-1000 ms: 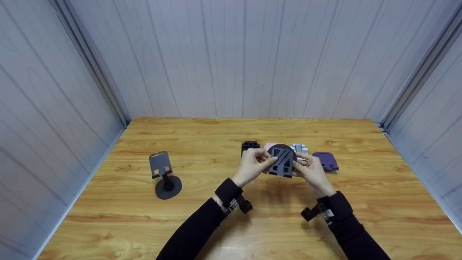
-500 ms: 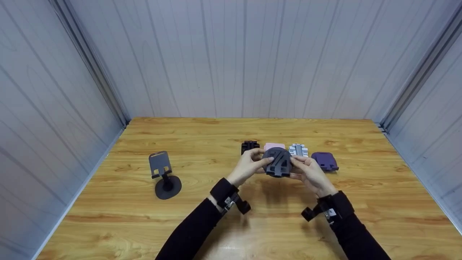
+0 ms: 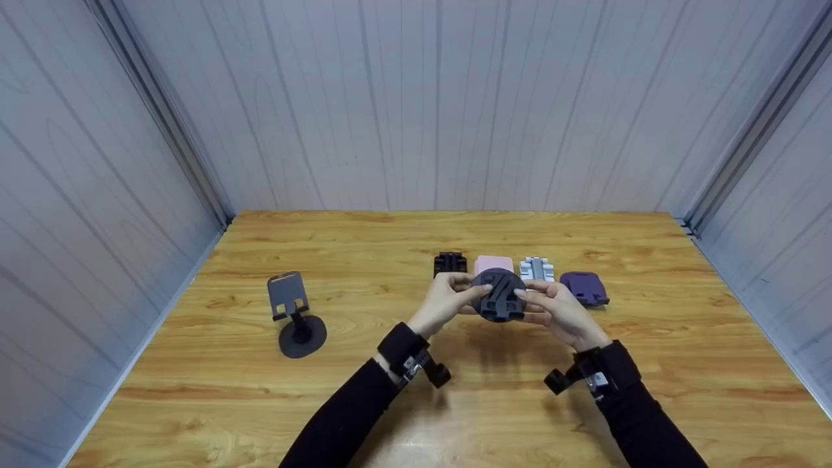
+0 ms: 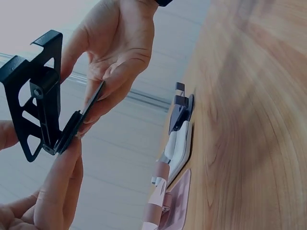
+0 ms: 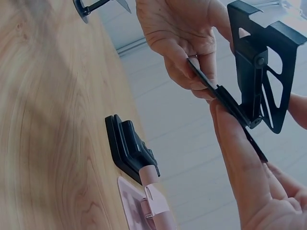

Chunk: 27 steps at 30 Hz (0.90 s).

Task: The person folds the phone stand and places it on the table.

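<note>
Above the table both hands hold a dark phone stand with a round base and a slotted plate. My left hand pinches its left edge, thumb on the plate side and fingers behind. At the opposite edge my right hand grips it in the same way. In the left wrist view the slotted plate stands at an angle to the thin base, joined by a hinged arm. Fingertips of both hands lie against the underside of the base in the right wrist view.
Beyond the hands lie a black folded stand, a pink one, a white one and a purple one. A grey phone stand stands unfolded at the left of the wooden table. Panelled walls enclose the table.
The held stand's round base and slotted plate now overlap more in the head view. Both hands have shifted slightly with it, and the right thumb has come onto the plate side.
</note>
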### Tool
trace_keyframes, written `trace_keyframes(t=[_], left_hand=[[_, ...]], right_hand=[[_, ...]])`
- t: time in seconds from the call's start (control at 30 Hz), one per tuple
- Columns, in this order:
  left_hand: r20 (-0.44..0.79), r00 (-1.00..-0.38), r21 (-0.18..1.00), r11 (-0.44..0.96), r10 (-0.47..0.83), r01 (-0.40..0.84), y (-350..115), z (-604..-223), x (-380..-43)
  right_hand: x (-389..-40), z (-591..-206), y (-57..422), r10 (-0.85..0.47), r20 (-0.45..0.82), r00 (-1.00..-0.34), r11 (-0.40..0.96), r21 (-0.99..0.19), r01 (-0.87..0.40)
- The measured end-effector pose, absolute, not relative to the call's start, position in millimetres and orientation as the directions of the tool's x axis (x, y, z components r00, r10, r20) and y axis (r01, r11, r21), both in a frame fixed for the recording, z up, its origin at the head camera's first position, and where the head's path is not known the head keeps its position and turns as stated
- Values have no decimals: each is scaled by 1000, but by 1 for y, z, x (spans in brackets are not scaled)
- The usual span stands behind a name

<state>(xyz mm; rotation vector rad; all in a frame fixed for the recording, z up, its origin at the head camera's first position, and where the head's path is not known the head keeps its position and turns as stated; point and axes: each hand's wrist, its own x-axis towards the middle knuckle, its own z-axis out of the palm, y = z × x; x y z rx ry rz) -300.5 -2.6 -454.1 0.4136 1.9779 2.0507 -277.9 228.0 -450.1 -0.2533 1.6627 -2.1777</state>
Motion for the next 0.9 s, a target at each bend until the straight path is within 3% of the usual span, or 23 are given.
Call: trace_keyframes(t=[0.4,0.9], left_hand=[[4,-921,998,-63,390,-23,-4,-456,-299],[23,-924,998,-67,381,-2,-5,-460,-298]], right_hand=[[-280,-455,226,-417,-100,-903,-228,-951,211],[-280,-460,224,-412,-50,-910,-166,-978,129]])
